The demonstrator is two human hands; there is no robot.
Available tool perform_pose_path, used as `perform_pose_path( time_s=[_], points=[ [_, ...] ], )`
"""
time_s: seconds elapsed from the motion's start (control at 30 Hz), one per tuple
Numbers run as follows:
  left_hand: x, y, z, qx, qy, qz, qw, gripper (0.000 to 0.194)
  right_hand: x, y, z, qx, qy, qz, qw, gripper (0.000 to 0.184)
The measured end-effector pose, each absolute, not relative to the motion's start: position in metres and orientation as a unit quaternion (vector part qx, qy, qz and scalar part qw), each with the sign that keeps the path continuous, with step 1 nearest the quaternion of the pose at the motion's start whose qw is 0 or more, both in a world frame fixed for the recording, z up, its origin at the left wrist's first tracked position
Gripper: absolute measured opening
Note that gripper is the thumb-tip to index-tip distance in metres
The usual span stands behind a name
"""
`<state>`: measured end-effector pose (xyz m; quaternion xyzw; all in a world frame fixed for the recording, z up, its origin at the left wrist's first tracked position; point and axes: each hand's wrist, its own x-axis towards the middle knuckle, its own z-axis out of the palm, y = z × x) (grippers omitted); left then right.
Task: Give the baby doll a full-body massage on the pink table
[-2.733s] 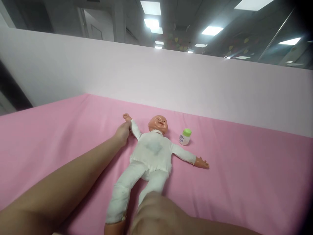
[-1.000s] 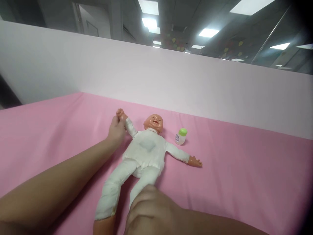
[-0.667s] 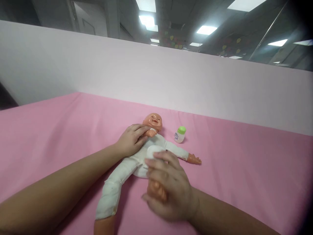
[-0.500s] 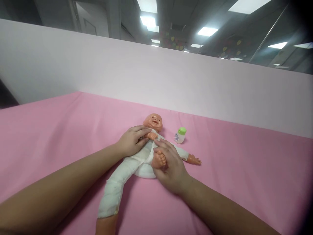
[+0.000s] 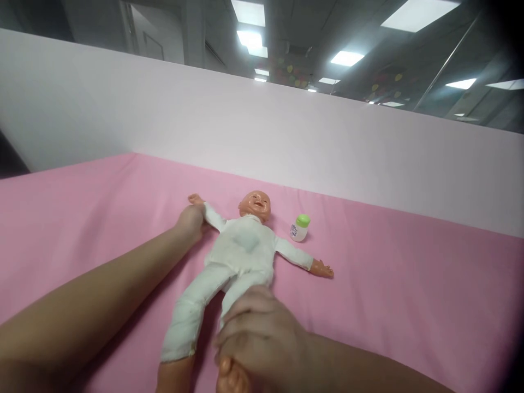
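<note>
A baby doll (image 5: pixel 249 245) with a white cloth body lies on its back, head away from me. Its arms are spread to both sides and its legs point toward me. My left hand (image 5: pixel 191 222) is closed around the doll's arm on the left, near the wrist; most of its fingers are hidden behind the hand. My right hand (image 5: pixel 264 333) wraps over the lower part of the doll's leg on the right, slightly blurred. The doll's foot (image 5: pixel 232 376) pokes out below that hand.
A small bottle (image 5: pixel 300 228) with a green cap stands on the pink sheet (image 5: pixel 393 284), right of the doll's head. A white padded wall (image 5: pixel 262 131) runs along the back, with a reflective glass panel (image 5: pixel 311 33) above it.
My left hand has drawn the doll's arm from across its chest out to the left. My right hand has brought the raised leg down toward me, and it now lies stretched out.
</note>
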<state>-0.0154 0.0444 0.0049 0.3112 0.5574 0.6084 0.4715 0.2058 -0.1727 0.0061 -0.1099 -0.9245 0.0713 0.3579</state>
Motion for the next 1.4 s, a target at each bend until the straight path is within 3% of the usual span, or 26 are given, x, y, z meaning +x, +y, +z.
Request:
perform_pose_path(
  time_s=[0.1,0.2,0.3,0.43,0.6,0.7,0.83,1.0,1.27,1.4],
  points=[
    [-0.022,0.051,0.007,0.275,0.545,0.609,0.505,0.006,0.194,-0.175,-0.015,-0.070,-0.964,0.088,0.242,0.019],
    [-0.023,0.052,0.005,0.268,0.533,0.620,0.509,0.010,0.188,-0.175,-0.029,-0.077,-0.976,0.086,0.185,0.021],
    [-0.020,0.049,0.003,0.286,0.516,0.645,0.486,0.016,0.191,-0.175,-0.028,-0.081,-0.971,0.091,0.206,0.021],
    [-0.010,0.028,0.003,0.453,0.460,0.648,0.403,0.024,0.200,-0.181,-0.009,-0.056,-0.941,0.075,0.325,0.021],
    [0.003,-0.005,0.008,0.789,0.376,0.457,0.166,0.045,0.211,-0.187,0.016,-0.148,-0.886,-0.030,0.438,0.012],
    [0.005,-0.010,0.010,0.868,0.305,0.379,0.100,0.046,0.219,-0.172,0.016,-0.199,-0.877,-0.057,0.433,0.026],
    [0.005,-0.005,0.008,0.885,0.278,0.368,0.068,0.049,0.224,-0.146,0.005,-0.281,-0.891,-0.090,0.347,0.035],
    [0.008,-0.009,0.007,0.868,0.313,0.374,0.099,0.048,0.221,-0.139,0.000,-0.296,-0.901,-0.090,0.305,0.046],
    [-0.001,0.010,-0.002,0.649,0.540,0.487,0.224,0.040,0.220,-0.160,0.016,-0.187,-0.899,-0.078,0.389,0.041],
    [-0.015,0.036,-0.005,0.459,0.582,0.584,0.332,0.043,0.207,-0.176,0.001,-0.109,-0.946,-0.050,0.301,0.035]
  ],
)
